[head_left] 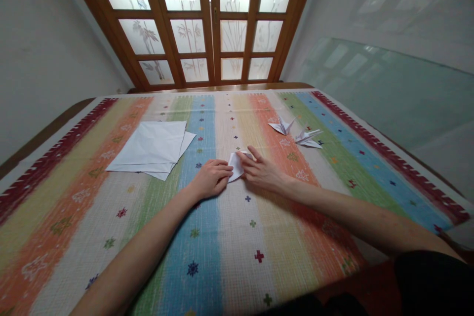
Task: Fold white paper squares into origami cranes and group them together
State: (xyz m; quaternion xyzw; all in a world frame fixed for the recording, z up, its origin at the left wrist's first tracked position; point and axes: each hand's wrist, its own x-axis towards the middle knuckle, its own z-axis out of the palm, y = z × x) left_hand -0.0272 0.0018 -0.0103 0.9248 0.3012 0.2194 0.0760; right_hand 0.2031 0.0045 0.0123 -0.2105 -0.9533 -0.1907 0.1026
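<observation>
A small folded piece of white paper point(236, 167) lies on the striped tablecloth between my two hands. At its left edge, my left hand point(213, 177) has curled fingers closed on the paper, with the fingertips on it. My right hand point(259, 170) reaches in from the other side and grips the upper right part of the paper, one finger lifted away from the others. The right fingers cover part of the paper, so its full shape is hidden. Beyond the right hand stand two folded paper cranes point(282, 126) close together.
A loose stack of white paper sheets point(151, 143) lies to the left of my hands, its lower sheets fanned out. The tablecloth point(192, 247) has coloured stripes. A glass panel point(388, 94) leans along the right wall, and paned wooden doors point(213, 34) stand behind the table.
</observation>
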